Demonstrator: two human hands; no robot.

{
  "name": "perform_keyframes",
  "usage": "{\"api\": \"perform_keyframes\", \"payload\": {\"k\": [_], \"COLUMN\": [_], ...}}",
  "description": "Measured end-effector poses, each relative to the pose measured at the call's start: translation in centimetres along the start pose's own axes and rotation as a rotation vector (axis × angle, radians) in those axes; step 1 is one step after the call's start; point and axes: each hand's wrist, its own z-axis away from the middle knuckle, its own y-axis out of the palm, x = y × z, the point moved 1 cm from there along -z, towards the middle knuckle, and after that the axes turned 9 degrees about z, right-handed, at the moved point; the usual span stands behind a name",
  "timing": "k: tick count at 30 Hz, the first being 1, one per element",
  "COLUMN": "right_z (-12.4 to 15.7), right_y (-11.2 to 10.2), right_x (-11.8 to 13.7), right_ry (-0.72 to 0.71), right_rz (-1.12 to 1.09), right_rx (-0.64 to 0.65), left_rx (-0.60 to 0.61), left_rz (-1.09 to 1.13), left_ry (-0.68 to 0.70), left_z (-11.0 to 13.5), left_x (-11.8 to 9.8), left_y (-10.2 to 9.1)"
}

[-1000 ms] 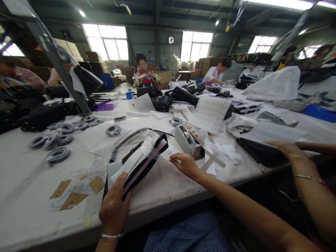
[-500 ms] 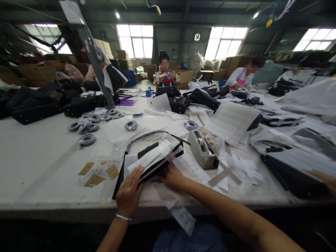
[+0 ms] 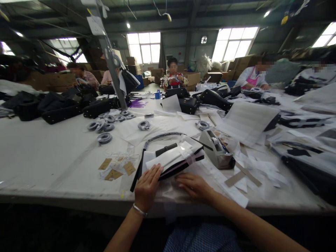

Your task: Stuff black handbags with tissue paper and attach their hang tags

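A black handbag point(image 3: 181, 163) with white paper wrapped over its top lies flat near the front edge of the white table point(image 3: 47, 154). My left hand point(image 3: 147, 185), a bracelet on its wrist, presses flat on the bag's near left corner, fingers stretched out. Just right of it, my right hand point(image 3: 194, 185) lies flat on clear plastic film point(image 3: 170, 190) in front of the bag, fingers spread. A grey tape dispenser point(image 3: 218, 154) stands just right of the bag. The bag's black strap point(image 3: 160, 136) arcs behind it.
Brown card tags point(image 3: 115, 169) lie left of the bag. Coiled grey straps point(image 3: 104, 138) sit further back left. Black bags point(image 3: 63, 108), white paper sheets point(image 3: 245, 120) and paper scraps point(image 3: 244, 175) crowd the far and right side. Other people work at the table's far end.
The view has swung left. My right hand came from near the tape dispenser to the bag's front edge and now lies flat on the film. The bag settled flatter on the table.
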Motion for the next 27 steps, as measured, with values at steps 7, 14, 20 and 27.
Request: {"api": "perform_keyframes", "payload": {"k": [7, 14, 20, 27], "right_z": [-3.4, -14.2, -19.7, -20.0], "right_y": [-5.0, -0.7, 4.8, 6.7], "right_x": [2.3, -5.0, -7.8, -8.5], "right_ry": [0.054, 0.559, 0.816, 0.938], "right_rz": [0.08, 0.24, 0.262, -0.066], "right_rx": [-0.17, 0.338, 0.443, 0.452], "left_rx": [0.039, 0.108, 0.084, 0.087], "left_rz": [0.021, 0.006, 0.005, 0.02], "left_ry": [0.094, 0.065, 0.042, 0.021], "left_z": [1.2, 1.6, 1.7, 1.7], "left_x": [-2.5, -3.6, -3.9, -4.0], "left_y": [0.6, 1.0, 1.1, 1.2]}}
